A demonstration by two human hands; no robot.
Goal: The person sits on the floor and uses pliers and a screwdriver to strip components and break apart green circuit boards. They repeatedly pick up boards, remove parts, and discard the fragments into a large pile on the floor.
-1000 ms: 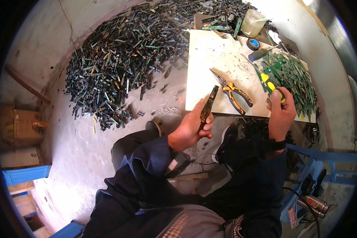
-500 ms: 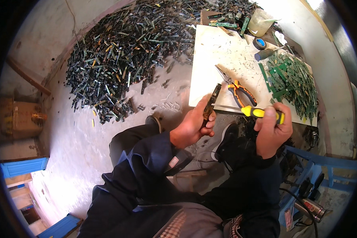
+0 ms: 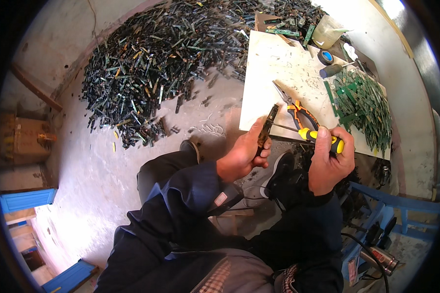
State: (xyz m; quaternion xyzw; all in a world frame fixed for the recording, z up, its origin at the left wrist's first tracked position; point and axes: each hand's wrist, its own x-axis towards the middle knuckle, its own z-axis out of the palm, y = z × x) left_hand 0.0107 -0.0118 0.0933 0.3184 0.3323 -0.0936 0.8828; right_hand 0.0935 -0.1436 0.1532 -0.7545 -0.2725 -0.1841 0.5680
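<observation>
My left hand (image 3: 243, 156) is closed around a narrow dark strip-shaped part (image 3: 272, 117), its upper end sticking out past the fingers. In my right hand (image 3: 325, 168) is a screwdriver (image 3: 305, 134) with a yellow and black handle, the thumb lying along it. Its thin shaft points left, and the tip is at the side of the strip; whether it touches cannot be made out. Just beyond, pliers (image 3: 303, 115) with orange and black handles lie on a white board (image 3: 259, 73), jaws partly apart.
Green circuit-board strips (image 3: 364, 105) are heaped on the board's right side. Behind them are a dark-handled tool (image 3: 331, 70), a tape roll (image 3: 325, 57) and a translucent tub (image 3: 327, 33). A large pile of dark strips (image 3: 146, 73) covers the floor at far left. Blue framing (image 3: 376, 195) stands at right.
My right hand has come slightly left, nearer the strip, and the screwdriver slopes more steeply. The strip has shifted a little to the right in view, as has the board.
</observation>
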